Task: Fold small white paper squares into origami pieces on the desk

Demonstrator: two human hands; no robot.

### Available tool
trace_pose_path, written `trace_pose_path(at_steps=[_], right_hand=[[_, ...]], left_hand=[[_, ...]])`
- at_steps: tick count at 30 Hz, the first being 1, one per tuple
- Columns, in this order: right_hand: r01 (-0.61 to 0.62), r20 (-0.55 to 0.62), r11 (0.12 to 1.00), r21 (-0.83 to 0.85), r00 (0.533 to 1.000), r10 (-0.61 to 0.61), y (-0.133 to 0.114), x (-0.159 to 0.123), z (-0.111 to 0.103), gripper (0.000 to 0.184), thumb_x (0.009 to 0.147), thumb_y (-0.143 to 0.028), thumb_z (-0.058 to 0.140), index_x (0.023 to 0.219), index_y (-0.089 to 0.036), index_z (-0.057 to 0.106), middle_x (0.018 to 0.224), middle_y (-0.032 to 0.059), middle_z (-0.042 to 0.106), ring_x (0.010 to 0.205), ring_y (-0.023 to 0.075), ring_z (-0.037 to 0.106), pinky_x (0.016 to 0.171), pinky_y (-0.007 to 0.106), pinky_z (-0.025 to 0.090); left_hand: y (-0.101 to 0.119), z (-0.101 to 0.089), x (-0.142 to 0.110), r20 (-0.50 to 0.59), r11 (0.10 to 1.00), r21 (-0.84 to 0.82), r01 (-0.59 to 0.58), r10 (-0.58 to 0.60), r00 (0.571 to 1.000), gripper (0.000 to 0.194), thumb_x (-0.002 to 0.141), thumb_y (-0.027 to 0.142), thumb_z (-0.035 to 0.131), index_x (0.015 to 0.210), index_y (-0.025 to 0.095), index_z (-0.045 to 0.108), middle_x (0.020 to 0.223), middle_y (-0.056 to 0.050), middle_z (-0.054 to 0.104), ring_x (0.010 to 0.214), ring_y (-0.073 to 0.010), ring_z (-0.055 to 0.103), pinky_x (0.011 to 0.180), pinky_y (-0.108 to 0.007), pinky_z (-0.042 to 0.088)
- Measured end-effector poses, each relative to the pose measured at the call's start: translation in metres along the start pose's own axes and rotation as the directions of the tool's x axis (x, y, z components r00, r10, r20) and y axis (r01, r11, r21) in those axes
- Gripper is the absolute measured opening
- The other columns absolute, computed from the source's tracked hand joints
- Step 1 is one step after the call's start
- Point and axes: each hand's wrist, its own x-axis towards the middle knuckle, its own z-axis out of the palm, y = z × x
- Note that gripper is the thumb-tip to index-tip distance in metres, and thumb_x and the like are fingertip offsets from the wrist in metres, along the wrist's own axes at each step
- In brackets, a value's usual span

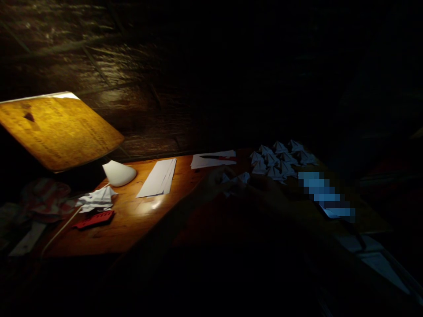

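Both hands are raised over the wooden table [132, 233], in deep shadow. Between them is a small piece of folded white paper [235, 179]. My left hand [213, 181] is closed on its left side, and my right hand [264, 189] is closed on its right side. The single fingers are hard to make out in the dark. Just beyond my right hand stand several folded paper shapes [272, 159] with pointed tops, set close together in rows.
A lamp [119, 174] lights the left side under a yellowish sheet [62, 132]. Paper strips [158, 178], more paper [198, 162] under a red-handled knife [218, 157], crumpled paper [97, 199] and a red object [95, 219] lie around. A blurred-out bright screen [325, 193] is at right.
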Motion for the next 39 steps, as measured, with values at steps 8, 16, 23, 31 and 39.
trace_pose_path(at_steps=[8,16,23,31,39], right_hand=[[-0.167,0.015,0.974,0.153,0.986,0.167,-0.003,0.006,-0.003,0.032,0.059,-0.041,0.091,0.074,-0.018,0.073,0.069,0.0005,0.066,0.060,0.0136,0.055,0.056,0.027,0.040],[-0.057,-0.033,0.970,0.238,0.997,0.067,0.015,0.013,0.007,0.037,0.063,-0.036,0.093,0.091,-0.021,0.074,0.087,0.0018,0.074,0.076,0.0187,0.067,0.071,0.033,0.052],[0.078,-0.111,0.979,0.189,0.992,-0.058,0.013,0.017,0.012,0.041,0.057,-0.036,0.093,0.080,-0.023,0.061,0.081,-0.0001,0.066,0.075,0.0177,0.062,0.070,0.032,0.052],[0.095,-0.147,0.993,0.070,0.986,-0.084,0.004,0.014,0.006,0.046,0.066,-0.044,0.086,0.093,-0.025,0.055,0.085,-0.0001,0.064,0.079,0.0189,0.063,0.069,0.031,0.051],[0.270,-0.032,0.739,-0.617,0.930,-0.367,-0.018,0.007,-0.019,0.026,0.082,-0.039,0.075,0.100,-0.021,0.075,0.092,0.0071,0.075,0.075,0.0203,0.066,0.063,0.030,0.050]], left_hand=[[0.002,-0.001,0.000,-0.112,0.986,-0.162,0.034,-0.053,0.992,0.058,0.069,0.042,0.092,0.106,0.019,0.055,0.070,0.004,0.066,0.056,-0.0096,0.058,0.053,-0.019,0.044],[-0.015,-0.001,0.005,-0.280,0.985,0.024,-0.172,0.171,0.945,0.044,0.073,0.047,0.088,0.094,0.020,0.060,0.090,-0.001,0.065,0.078,-0.0133,0.063,0.067,-0.025,0.051],[0.000,0.008,-0.014,-0.094,0.726,0.528,-0.441,0.566,0.819,0.010,0.095,0.027,0.068,0.103,0.022,0.072,0.103,-0.005,0.069,0.100,-0.0187,0.067,0.089,-0.034,0.054],[-0.005,0.009,-0.018,-0.046,0.725,0.556,-0.407,0.516,0.855,0.029,0.092,0.027,0.073,0.120,0.020,0.070,0.113,-0.008,0.073,0.106,-0.0208,0.070,0.092,-0.035,0.057],[-0.010,0.012,-0.017,-0.096,0.776,0.501,-0.382,0.489,0.867,0.030,0.090,0.027,0.076,0.119,0.022,0.073,0.115,-0.008,0.076,0.106,-0.0208,0.072,0.092,-0.033,0.058]])
